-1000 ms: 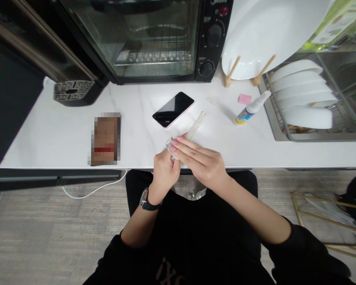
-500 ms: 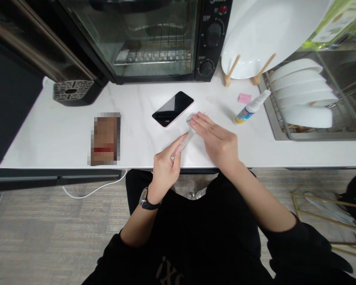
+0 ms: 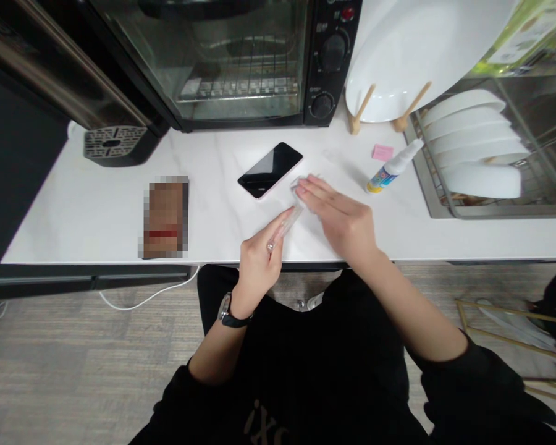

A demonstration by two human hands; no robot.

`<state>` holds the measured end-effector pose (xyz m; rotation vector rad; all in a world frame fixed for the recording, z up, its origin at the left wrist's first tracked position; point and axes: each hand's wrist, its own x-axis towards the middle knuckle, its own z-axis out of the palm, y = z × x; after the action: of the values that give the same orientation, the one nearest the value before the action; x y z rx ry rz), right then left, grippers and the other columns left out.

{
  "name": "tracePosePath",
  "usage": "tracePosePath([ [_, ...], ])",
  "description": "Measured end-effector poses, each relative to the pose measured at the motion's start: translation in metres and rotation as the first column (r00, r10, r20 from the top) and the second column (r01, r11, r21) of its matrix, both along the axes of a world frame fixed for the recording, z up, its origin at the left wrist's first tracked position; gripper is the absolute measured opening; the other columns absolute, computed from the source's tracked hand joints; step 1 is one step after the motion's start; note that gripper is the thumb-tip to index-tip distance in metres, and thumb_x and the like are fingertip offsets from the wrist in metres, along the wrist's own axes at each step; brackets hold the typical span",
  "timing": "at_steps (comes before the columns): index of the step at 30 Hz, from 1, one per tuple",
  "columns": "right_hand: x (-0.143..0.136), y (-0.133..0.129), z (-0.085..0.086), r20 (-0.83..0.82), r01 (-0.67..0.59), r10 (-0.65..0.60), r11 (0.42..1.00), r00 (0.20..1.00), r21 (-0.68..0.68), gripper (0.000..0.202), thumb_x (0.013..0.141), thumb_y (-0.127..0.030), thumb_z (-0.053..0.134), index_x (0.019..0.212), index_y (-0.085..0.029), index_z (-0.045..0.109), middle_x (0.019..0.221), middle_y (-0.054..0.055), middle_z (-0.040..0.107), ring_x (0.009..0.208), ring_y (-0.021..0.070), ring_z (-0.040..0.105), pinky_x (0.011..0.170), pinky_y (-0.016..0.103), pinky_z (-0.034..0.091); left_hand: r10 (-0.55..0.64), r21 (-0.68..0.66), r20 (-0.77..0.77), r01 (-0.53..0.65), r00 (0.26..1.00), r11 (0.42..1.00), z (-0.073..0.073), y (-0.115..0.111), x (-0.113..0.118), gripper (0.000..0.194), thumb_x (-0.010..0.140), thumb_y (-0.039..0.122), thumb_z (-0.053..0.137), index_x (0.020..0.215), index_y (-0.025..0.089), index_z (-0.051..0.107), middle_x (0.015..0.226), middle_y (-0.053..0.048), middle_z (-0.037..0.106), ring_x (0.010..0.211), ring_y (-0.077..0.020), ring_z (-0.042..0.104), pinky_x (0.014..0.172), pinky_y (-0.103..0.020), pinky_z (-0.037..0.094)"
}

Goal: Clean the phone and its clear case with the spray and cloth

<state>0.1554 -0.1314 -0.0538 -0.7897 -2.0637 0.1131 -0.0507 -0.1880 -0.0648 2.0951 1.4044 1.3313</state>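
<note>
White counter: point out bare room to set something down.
The white counter is bare between the pixelated item and the phone, and between the right hand and the dish rack, nearer than the spray bottle. Crowded: clear item and hands beside phone.

The narrow transparent plastic-looking piece (image 3: 291, 220) is partly hidden by the left hand (image 3: 259, 248) and right hand (image 3: 347, 220); its full outline cannot be determined. The brown rectangular item (image 3: 164, 210) is pixelated. The black glass-fronted oven (image 3: 323, 65) and large white plate (image 3: 412, 55) are cut off above.
</note>
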Motion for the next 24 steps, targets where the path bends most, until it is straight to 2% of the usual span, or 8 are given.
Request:
tracePosePath([
  [5, 0.010, 0.020, -0.003, -0.016, 0.061, -0.061, 0.998, 0.998, 0.021, 0.065, 0.108, 0.001, 0.041, 0.162, -0.033, 0.053, 0.158, 0.001, 0.067, 0.150, 0.0239, 0.061, 0.125, 0.048, 0.057, -0.033, -0.023, 0.039, 0.034, 0.999, 0.999, 0.001, -0.001, 0.000, 0.040, 0.110, 0.020, 0.052, 0.147, 0.021, 0.069, 0.142, -0.003, 0.078, 0.129, -0.0159, 0.076, 0.112, -0.026, 0.061],
  [8, -0.005, 0.001, -0.002, -0.028, 0.053, -0.052, 0.998, 0.998, 0.035, 0.069, 0.107, 0.002, 0.046, 0.166, -0.034, 0.045, 0.159, 0.001, 0.065, 0.152, 0.0229, 0.058, 0.125, 0.047, 0.058, 0.000, -0.015, 0.023, 0.000, 1.000, 1.000, -0.001, 0.000, 0.000, 0.037, 0.111, 0.022, 0.053, 0.143, 0.020, 0.071, 0.137, -0.006, 0.080, 0.125, -0.0177, 0.079, 0.108, -0.027, 0.063],
  [10, -0.020, -0.019, 0.001, -0.025, -0.016, 0.017, 0.999, 1.000, 0.028, 0.074, 0.107, 0.000, 0.054, 0.171, -0.034, 0.035, 0.161, 0.002, 0.063, 0.154, 0.0222, 0.056, 0.126, 0.046, 0.058, 0.045, 0.008, -0.016, -0.044, 0.999, 0.999, -0.002, 0.000, -0.001, 0.031, 0.110, 0.023, 0.054, 0.130, 0.016, 0.077, 0.118, -0.008, 0.086, 0.103, -0.0186, 0.084, 0.091, -0.027, 0.067],
  [12, -0.033, -0.039, 0.004, 0.001, -0.122, 0.122, 0.992, 0.993, 0.025, 0.080, 0.106, -0.005, 0.060, 0.174, -0.026, 0.024, 0.162, 0.008, 0.061, 0.156, 0.0236, 0.053, 0.127, 0.046, 0.056, 0.070, 0.023, -0.087, -0.068, 0.994, 0.997, -0.003, -0.001, -0.003, 0.029, 0.107, 0.022, 0.054, 0.121, 0.014, 0.079, 0.104, -0.010, 0.086, 0.086, -0.0201, 0.083, 0.079, -0.028, 0.066],
  [16, -0.044, -0.059, 0.010, 0.050, -0.194, 0.192, 0.980, 0.980, 0.032, 0.082, 0.108, -0.007, 0.058, 0.175, -0.018, 0.015, 0.161, 0.011, 0.059, 0.155, 0.0236, 0.054, 0.130, 0.041, 0.053, 0.010, -0.015, -0.193, -0.013, 0.981, 1.000, -0.004, -0.002, -0.006, 0.040, 0.106, 0.018, 0.050, 0.138, 0.015, 0.072, 0.131, -0.014, 0.081, 0.111, -0.0259, 0.082, 0.094, -0.034, 0.065],
  [17, -0.043, -0.058, 0.010, 0.057, -0.200, 0.198, 0.979, 0.979, 0.030, 0.082, 0.107, -0.006, 0.059, 0.175, -0.019, 0.016, 0.161, 0.011, 0.060, 0.154, 0.0236, 0.054, 0.131, 0.040, 0.052, 0.004, -0.014, -0.183, -0.006, 0.983, 1.000, -0.004, -0.001, -0.006, 0.039, 0.106, 0.018, 0.049, 0.138, 0.015, 0.072, 0.132, -0.013, 0.081, 0.113, -0.0253, 0.081, 0.095, -0.034, 0.065],
  [21, -0.026, -0.035, 0.007, 0.035, -0.165, 0.164, 0.986, 0.986, 0.028, 0.080, 0.106, -0.004, 0.060, 0.174, -0.026, 0.025, 0.162, 0.008, 0.061, 0.155, 0.0234, 0.055, 0.129, 0.046, 0.055, 0.050, 0.027, -0.080, -0.048, 0.995, 0.998, -0.003, 0.001, -0.003, 0.028, 0.109, 0.021, 0.051, 0.114, 0.016, 0.078, 0.102, -0.006, 0.086, 0.087, -0.0179, 0.083, 0.080, -0.026, 0.065],
  [24, -0.006, -0.009, 0.001, 0.008, -0.047, 0.047, 0.999, 0.999, 0.021, 0.070, 0.108, -0.001, 0.050, 0.170, -0.033, 0.038, 0.163, 0.002, 0.061, 0.153, 0.0223, 0.057, 0.126, 0.048, 0.057, 0.011, 0.008, -0.013, -0.011, 1.000, 1.000, -0.002, 0.001, 0.000, 0.032, 0.110, 0.021, 0.054, 0.134, 0.018, 0.075, 0.125, -0.006, 0.084, 0.112, -0.0169, 0.082, 0.098, -0.025, 0.065],
])
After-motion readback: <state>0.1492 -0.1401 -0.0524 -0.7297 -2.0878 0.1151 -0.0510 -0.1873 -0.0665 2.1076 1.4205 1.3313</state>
